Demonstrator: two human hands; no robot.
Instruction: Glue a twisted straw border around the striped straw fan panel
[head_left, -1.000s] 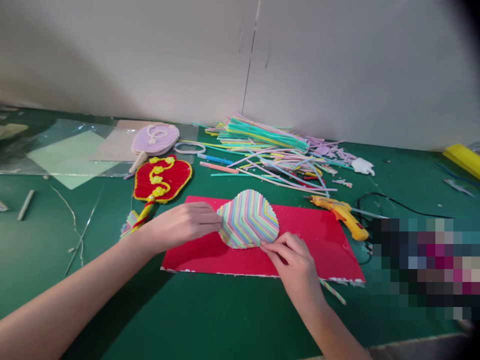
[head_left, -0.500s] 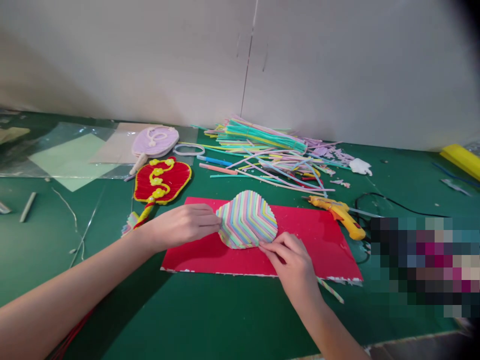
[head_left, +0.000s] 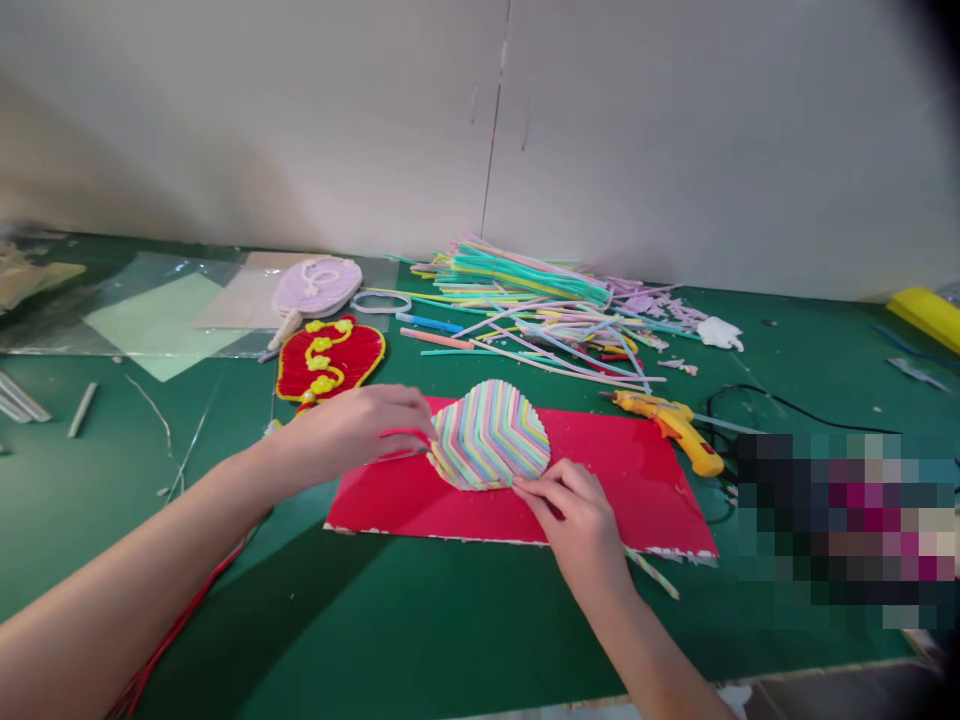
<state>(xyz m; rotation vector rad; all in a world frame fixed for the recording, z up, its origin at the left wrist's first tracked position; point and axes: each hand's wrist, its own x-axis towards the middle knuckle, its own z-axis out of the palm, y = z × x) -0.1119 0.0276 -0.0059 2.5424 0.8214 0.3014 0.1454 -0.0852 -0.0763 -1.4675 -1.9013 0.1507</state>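
Note:
A rounded, fan-shaped panel of pastel pipe cleaners (head_left: 491,435), striped in chevrons, rests on a red sheet (head_left: 652,485). My left hand (head_left: 367,430) is at the panel's left edge, its thumb and fingers curled together there. Whatever small part lies between those fingertips is hard to see. At the lower right edge, my right hand (head_left: 574,510) pinches the panel's rim between thumb and fingers. From under the right wrist sticks out a twisted striped pipe-cleaner stick (head_left: 652,573).
Behind the sheet lies a pile of loose pipe cleaners (head_left: 532,285). A yellow glue gun (head_left: 671,415) with a black cord lies right. Left are a red fan (head_left: 330,362), a lilac fan (head_left: 319,287) and a pale green sheet (head_left: 161,325). A grey wall (head_left: 300,120) stands behind.
My left hand has shifted slightly up, its fingers more arched at the panel's left edge. The right hand keeps its pinch. The view has moved a little.

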